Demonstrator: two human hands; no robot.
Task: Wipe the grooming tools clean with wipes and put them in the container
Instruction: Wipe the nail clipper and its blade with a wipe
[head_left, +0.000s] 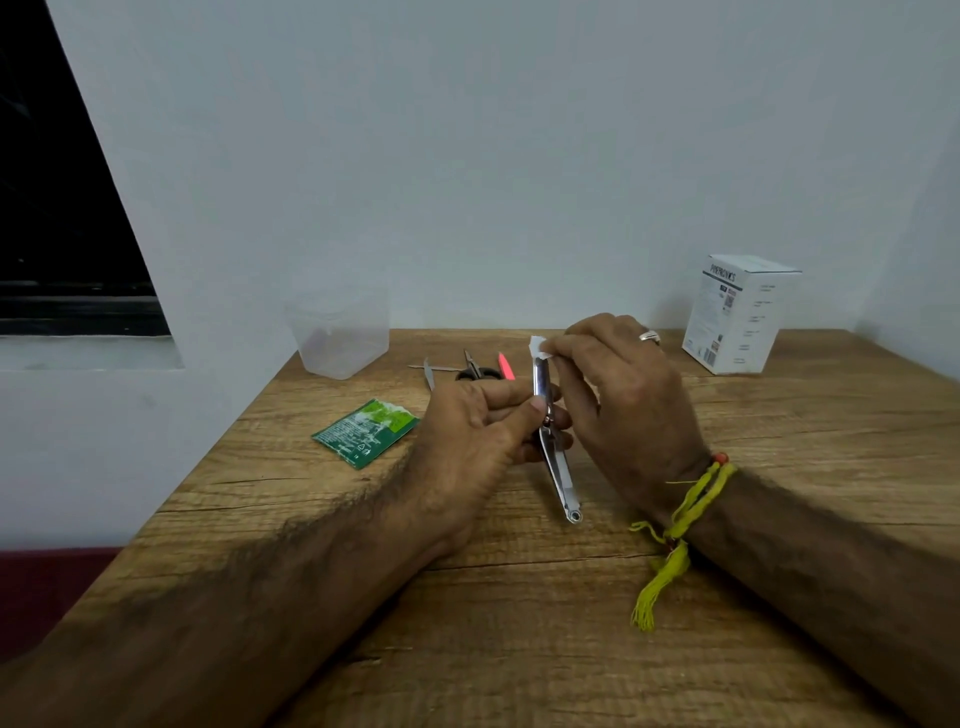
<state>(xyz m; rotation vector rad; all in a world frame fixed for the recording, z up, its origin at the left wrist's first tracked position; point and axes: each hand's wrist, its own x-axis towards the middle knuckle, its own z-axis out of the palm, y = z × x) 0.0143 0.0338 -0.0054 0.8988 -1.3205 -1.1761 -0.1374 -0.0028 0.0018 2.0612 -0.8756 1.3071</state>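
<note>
Head view: a person sits at a wooden surface (519, 597) against a pale wall, both forearms reaching forward.
Left hand: the left hand (478, 426) holds a metal nail clipper (553, 447) by its middle, thumb and fingers (537, 404) clamped on it, the tool tilted with its lower end just above the surface.
Right hand: the right hand (623, 395) pinches a small white wipe (539, 349) against the clipper's upper end, fingertips closed on the wipe; a ring and a yellow thread wristband (685, 509) are visible.
Waiting tools: a metal nail file (429, 371), small black-handled scissors (475, 366) and a pink pointed tool (505, 366) lie close together on the surface beyond the hands.
Container: a clear plastic container (340, 338) stands at the far left, near the wall; whether anything is inside cannot be told.
Other items: a torn green wipe sachet (366, 432) lies left of the hands; a white printed box (740, 314) stands far right.
Stage: likely wiping the first tool, nothing yet put away.
Risk: the wipe is small and the metal probably slick when damp, so the clipper could slip from the left hand's hold, or the lever could swing and nip a fingertip.
</note>
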